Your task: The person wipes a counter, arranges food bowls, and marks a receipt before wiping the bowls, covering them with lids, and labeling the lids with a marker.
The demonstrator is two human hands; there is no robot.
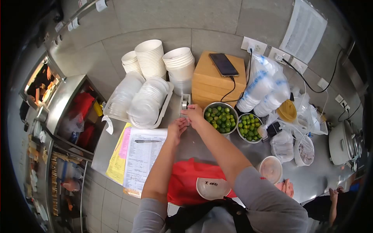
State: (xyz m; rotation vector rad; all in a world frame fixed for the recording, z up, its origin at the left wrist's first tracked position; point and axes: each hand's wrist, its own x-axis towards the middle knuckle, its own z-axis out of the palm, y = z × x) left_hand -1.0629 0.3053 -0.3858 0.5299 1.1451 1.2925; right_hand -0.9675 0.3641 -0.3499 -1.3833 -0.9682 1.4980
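Note:
My right hand (194,115) reaches to a narrow grey-white holder with a small roll in it, which looks like a tape dispenser (186,101). Its fingers are pinched together at the near end of the holder. Just below and to the left, my left hand (177,129) is closed, its fingertips almost touching the right ones. Anything between the fingers is too small to make out. A metal bowl of limes (220,118) sits beside my right hand. Left of my left hand lies a printed sheet (143,153) with a pen (148,141) on it.
A white tray of clear lids (168,101), stacked white tubs (149,58) and a cardboard box (210,87) bearing a phone (223,64) line the wall. Rightward are a second lime bowl (249,127), bagged cups (258,91) and cables. A red cloth (182,178) lies nearest me. Another person's hand (333,194) shows far right.

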